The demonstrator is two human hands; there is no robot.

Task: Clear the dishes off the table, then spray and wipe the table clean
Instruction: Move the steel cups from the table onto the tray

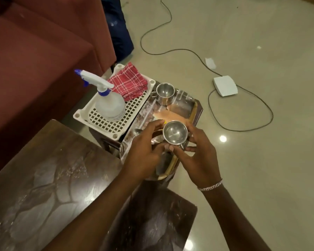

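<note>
A small steel cup point(175, 132) is held above the patterned serving tray point(192, 109) by both hands: my left hand point(143, 151) grips its left side and my right hand point(198, 153) its right side and handle. A second steel cup point(165, 93) stands upright at the tray's far end. A steel spoon point(137, 132) lies on the tray by my left fingers. A spray bottle point(109, 104) with a blue and white trigger and a folded red checked cloth point(130, 82) rest in a white plastic basket point(83, 115). The dark wooden table point(43, 178) fills the lower left.
A maroon sofa point(34, 51) stands at the left, close to the basket. On the tiled floor to the right lie a white box point(225, 86) and a long black cable point(243, 124). A dark blue bag point(118, 29) leans by the sofa.
</note>
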